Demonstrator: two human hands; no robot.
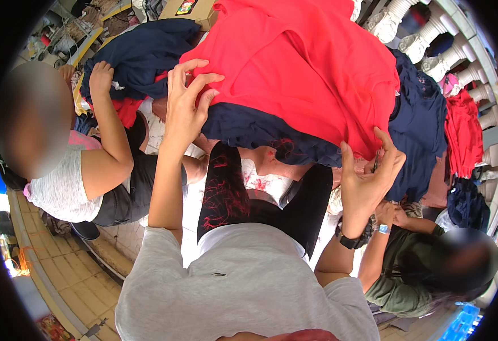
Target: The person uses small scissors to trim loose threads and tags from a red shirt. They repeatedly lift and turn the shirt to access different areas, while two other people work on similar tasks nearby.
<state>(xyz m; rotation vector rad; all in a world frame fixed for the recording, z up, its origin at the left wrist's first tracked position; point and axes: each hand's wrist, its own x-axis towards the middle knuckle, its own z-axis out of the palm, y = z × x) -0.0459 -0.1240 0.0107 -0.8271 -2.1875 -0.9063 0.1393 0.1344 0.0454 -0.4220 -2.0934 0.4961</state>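
Note:
A large red garment [294, 62] lies spread in front of me, over a pile of dark navy clothing [249, 125]. At its left edge my left hand [187, 99] rests with fingers curved and apart, the fingertips over the red cloth. By the lower right corner of the garment is my right hand [372, 173], its thumb and index finger apart near the cloth. The other fingers of that hand curl round a small dark tool [377, 161], mostly hidden, so its kind is unclear. Loose red threads [226, 193] cling to my dark trousers.
A co-worker [61, 170] sits at my left, handling navy cloth [141, 51]. Another person [413, 267] sits close at my right, hands together. More navy garments [416, 125] and a red one [463, 133] lie along the white balustrade [430, 40]. A cardboard box [203, 12] stands behind.

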